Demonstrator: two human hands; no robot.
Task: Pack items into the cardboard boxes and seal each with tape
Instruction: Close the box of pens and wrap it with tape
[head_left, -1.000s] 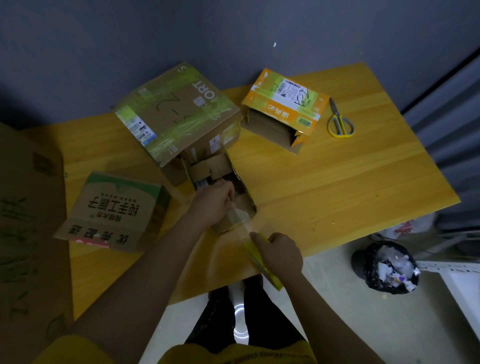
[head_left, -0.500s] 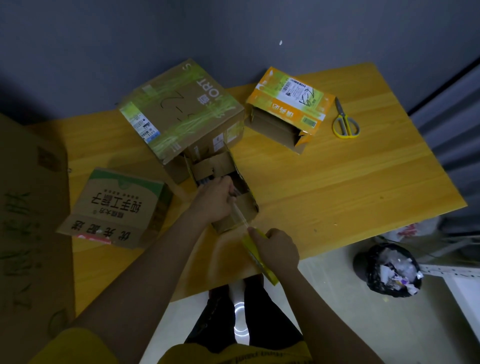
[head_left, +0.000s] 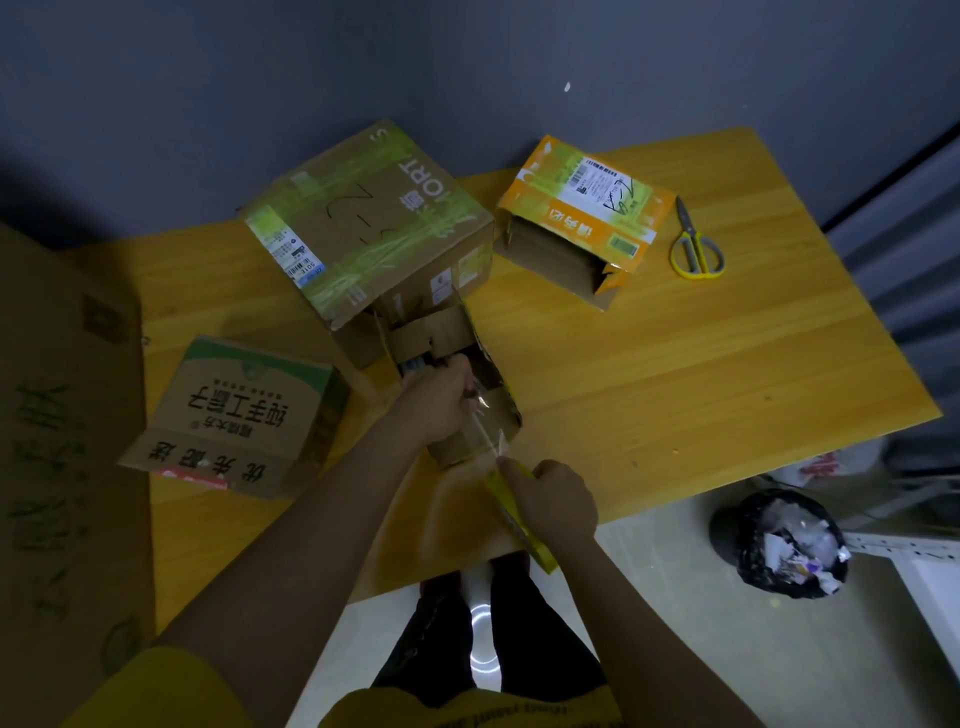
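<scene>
Left hand (head_left: 436, 400) fingers pinch clear tape (head_left: 485, 434) onto small box (head_left: 467, 364); right hand (head_left: 558, 501) fingers grip yellow dispenser (head_left: 519, 519).

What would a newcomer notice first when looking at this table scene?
At the near edge of the yellow wooden table, two hands work on a small brown cardboard box: the left hand holds down clear tape on it, while the right hand grips a yellow tape dispenser. Behind it stands a large brown cardboard box with green print, and yellow-handled scissors lie at the far right.
</scene>
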